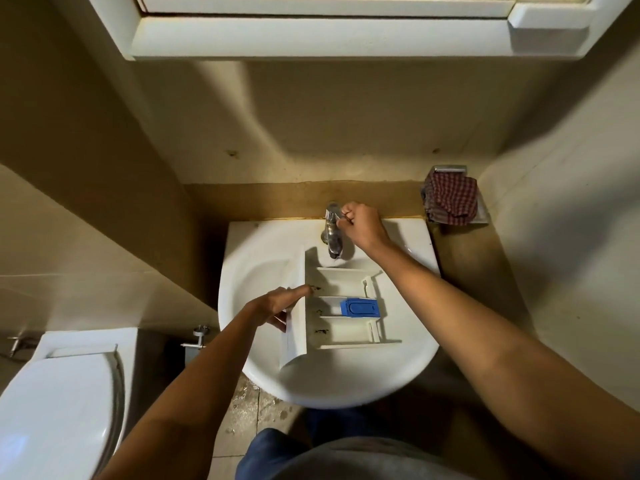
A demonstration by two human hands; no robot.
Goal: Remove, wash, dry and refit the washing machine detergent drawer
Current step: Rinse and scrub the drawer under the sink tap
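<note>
The white detergent drawer (pixel 346 320) lies in the white sink (pixel 249 271), its front panel to the left. A blue insert (pixel 362 307) sits in its middle compartment, and dark grime spots mark the compartments near the front. My left hand (pixel 277 306) holds the drawer's front panel, thumb on top and fingers underneath. My right hand (pixel 362 225) grips the handle of the metal tap (pixel 332 233) at the back of the sink. No water is visibly running from the spout.
A red checked cloth (pixel 450 199) sits in a wall-mounted metal dish to the right of the sink. A toilet (pixel 59 403) with its lid down stands at the lower left. A white cabinet (pixel 329 29) hangs overhead. Walls close in on both sides.
</note>
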